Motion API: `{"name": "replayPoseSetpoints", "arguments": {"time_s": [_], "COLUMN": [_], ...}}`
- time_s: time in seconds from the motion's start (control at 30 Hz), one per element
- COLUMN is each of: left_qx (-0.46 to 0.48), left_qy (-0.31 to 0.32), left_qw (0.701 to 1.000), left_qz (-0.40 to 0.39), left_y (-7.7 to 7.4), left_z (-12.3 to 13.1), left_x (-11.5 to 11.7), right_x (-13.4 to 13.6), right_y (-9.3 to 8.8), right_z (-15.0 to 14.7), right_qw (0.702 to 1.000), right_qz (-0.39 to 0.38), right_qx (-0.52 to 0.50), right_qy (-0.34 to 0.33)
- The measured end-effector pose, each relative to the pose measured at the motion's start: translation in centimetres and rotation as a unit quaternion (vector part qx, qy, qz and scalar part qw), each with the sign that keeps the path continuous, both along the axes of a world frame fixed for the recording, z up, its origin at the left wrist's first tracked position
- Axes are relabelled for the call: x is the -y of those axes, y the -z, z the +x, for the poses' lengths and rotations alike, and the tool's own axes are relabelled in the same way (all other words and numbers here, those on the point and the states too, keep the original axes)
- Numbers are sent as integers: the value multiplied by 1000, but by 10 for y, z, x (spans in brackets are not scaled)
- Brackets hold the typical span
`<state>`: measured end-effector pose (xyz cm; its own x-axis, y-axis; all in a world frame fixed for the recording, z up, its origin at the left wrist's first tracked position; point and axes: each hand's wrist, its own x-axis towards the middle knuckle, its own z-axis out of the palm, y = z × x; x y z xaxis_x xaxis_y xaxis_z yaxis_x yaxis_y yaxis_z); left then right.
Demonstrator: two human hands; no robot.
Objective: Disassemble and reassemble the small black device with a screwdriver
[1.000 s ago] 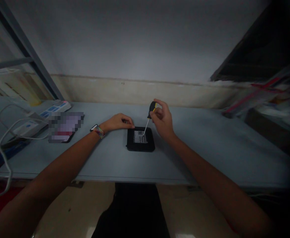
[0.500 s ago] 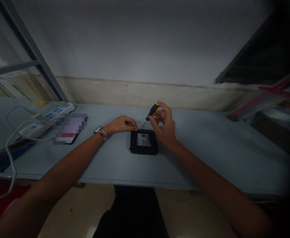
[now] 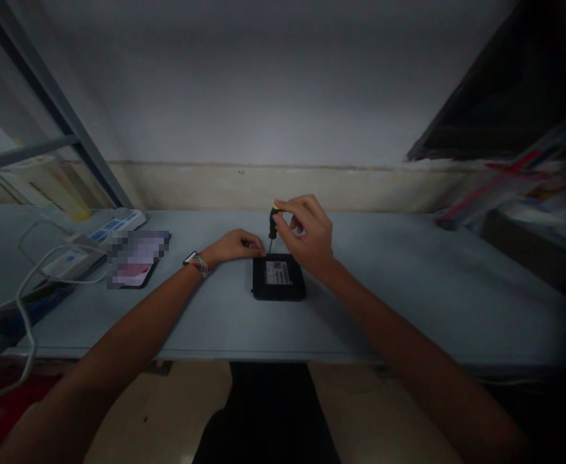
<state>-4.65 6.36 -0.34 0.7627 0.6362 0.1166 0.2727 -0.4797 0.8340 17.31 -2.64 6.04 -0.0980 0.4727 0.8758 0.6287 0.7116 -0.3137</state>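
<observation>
A flat black box point(image 3: 279, 291) with a white label lies on the table, its label facing up. My right hand point(image 3: 307, 229) pinches the black and yellow handle of a screwdriver point(image 3: 273, 223). The screwdriver stands nearly upright, its tip down at the box's far left corner. Close to that tip, my left hand point(image 3: 238, 246) rests with its fingers curled and thumb and fingertips together at the box's edge. Whatever lies between those fingertips is too small to make out.
On the left of the grey table point(image 3: 205, 316) lie a phone point(image 3: 140, 258), a white power strip point(image 3: 77, 251) and looping white cables point(image 3: 24, 309). A yellowish translucent container point(image 3: 70, 193) stands behind them. Plastic-wrapped items point(image 3: 500, 187) sit at the right, and a wall runs along the back.
The screwdriver has swung from a slant to nearly upright. My right hand has moved left along with its handle. My left hand stays at the box's corner.
</observation>
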Motion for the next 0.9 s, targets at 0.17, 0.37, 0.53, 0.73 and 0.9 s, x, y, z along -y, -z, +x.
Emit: {"name": "replayPoseSetpoints", "arguments": {"time_s": [0.17, 0.37, 0.53, 0.73, 0.9], "left_qx": [4, 3, -4, 6, 10], "left_qy": [-8, -4, -11, -2, -3], "left_qw": [1000, 1000, 1000, 1000, 1000], "left_qz": [-8, -3, -5, -16, -18], "left_y": [1, 1, -4, -7, -6], "left_z": [0, -1, 1, 1, 2], "left_x": [-1, -3, 0, 2, 1], "right_x": [-12, -9, -8, -9, -10], "right_y": [-4, -2, -6, -9, -11], "right_z": [-10, -17, -14, -10, -8], "right_qw": [997, 994, 993, 988, 981], "right_qz": [50, 33, 15, -22, -56], "right_qx": [-51, -94, -95, -105, -107], "right_qy": [12, -36, -74, -115, -151]}}
